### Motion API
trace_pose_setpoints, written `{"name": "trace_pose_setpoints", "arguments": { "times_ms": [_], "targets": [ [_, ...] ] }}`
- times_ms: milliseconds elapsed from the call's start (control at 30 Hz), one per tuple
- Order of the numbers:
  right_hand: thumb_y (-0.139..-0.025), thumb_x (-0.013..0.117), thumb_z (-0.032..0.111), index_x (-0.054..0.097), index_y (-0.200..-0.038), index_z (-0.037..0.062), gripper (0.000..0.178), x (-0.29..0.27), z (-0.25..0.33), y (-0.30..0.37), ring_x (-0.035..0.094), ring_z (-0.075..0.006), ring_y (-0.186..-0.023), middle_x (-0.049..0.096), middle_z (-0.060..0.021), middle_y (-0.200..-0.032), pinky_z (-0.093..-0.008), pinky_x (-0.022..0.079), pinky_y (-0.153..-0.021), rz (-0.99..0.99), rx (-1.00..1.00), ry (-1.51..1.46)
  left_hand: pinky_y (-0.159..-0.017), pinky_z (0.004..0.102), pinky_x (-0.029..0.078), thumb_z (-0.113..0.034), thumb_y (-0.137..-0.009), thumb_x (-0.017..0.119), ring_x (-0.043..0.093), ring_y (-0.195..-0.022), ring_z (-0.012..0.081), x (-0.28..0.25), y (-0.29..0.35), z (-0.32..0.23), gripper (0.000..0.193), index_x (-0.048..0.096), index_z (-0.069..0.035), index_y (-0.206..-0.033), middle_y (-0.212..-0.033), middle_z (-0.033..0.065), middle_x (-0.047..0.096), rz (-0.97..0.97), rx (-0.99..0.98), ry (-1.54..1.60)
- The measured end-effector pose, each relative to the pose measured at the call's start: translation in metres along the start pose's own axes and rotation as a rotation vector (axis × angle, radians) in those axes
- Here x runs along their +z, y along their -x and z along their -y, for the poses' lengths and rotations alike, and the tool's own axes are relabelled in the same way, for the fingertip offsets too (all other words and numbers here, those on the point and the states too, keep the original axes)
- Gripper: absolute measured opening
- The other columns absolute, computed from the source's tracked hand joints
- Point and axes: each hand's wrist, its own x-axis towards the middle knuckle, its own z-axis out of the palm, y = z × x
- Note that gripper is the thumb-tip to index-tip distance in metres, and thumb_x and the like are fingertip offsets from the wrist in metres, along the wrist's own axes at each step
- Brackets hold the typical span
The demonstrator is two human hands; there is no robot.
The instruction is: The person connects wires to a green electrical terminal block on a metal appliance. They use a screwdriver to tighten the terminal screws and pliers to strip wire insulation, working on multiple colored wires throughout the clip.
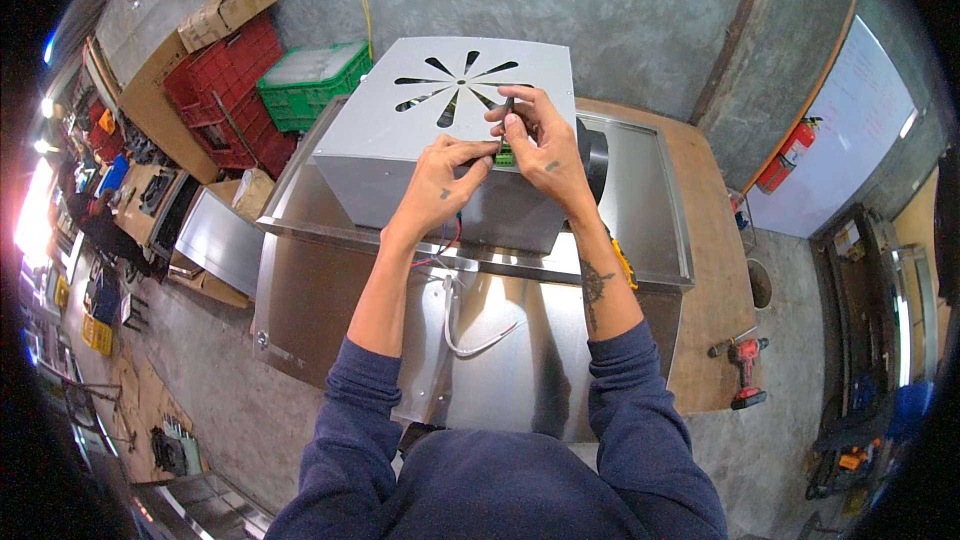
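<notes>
A grey sheet-metal box with a ring of petal-shaped slots in its top stands in front of me. At the top front edge, a small green terminal block sits between my hands. My left hand is closed, thumb and forefinger pinched at the block's left side. Upright in the fingers of my right hand is a slim dark screwdriver, its tip down at the block. Fingers partly hide the contact. Red and dark wires hang below my left wrist.
The box rests on a shiny metal panel over a wooden table. A white cable lies on the panel. A red cordless drill is at the right edge. Green crate and red crates stand back left; a fire extinguisher hangs right.
</notes>
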Motion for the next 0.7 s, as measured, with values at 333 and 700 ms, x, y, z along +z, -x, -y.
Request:
{"name": "trace_pose_setpoints", "arguments": {
  "times_ms": [333,700],
  "targets": [
    [-0.110,0.058,0.007,0.056,-0.148,0.0046,0.038,-0.003,-0.003,-0.004,0.072,-0.0161,-0.094,0.071,-0.0110,-0.113,-0.0320,0.059,-0.083,-0.086,0.005,-0.078,-0.099,0.0385,0.053,-0.013,-0.097,0.078,0.067,-0.106,0.0244,0.000,0.001,-0.001,0.029,0.082,-0.008,-0.126,-0.114,0.0089,0.081,-0.040,0.044,-0.060],
    [-0.110,0.057,0.009,0.054,-0.149,0.0026,0.040,-0.002,-0.002,-0.005,0.073,-0.0154,-0.092,0.072,-0.0094,-0.106,-0.0331,0.059,-0.083,-0.273,0.120,0.107,-0.093,0.0378,0.056,-0.019,-0.095,0.078,0.070,-0.104,0.0269,0.016,-0.009,-0.010,0.029,0.078,-0.005,-0.120,-0.115,0.0104,0.075,-0.124,0.053,-0.200]
  ]
}}
